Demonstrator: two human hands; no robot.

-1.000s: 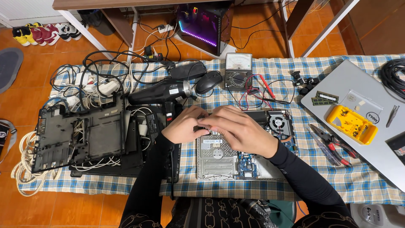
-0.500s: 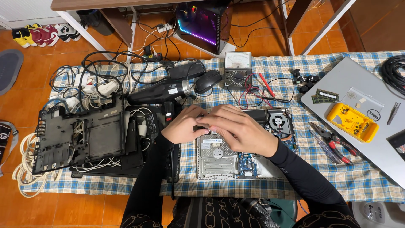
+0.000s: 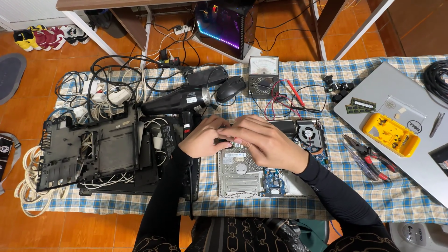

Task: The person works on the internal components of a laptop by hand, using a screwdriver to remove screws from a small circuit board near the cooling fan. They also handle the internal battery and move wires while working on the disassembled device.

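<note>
Lighting even and fairly bright, warm in tone, apparently from overhead. Shadows soft and short beneath both hands. Mild sheen on the grey lid, far right of the hands. Focus sharp throughout; slight wide-angle bending at frame edges.

The floor is of orange-brown tiles. A blue and white checked cloth covers the low work surface. Behind it stands a table with white legs and a wooden top. Under the table sits a dark computer case with coloured light strips. Shoes lie by the white wall, and a grey mat lies near them.
</note>
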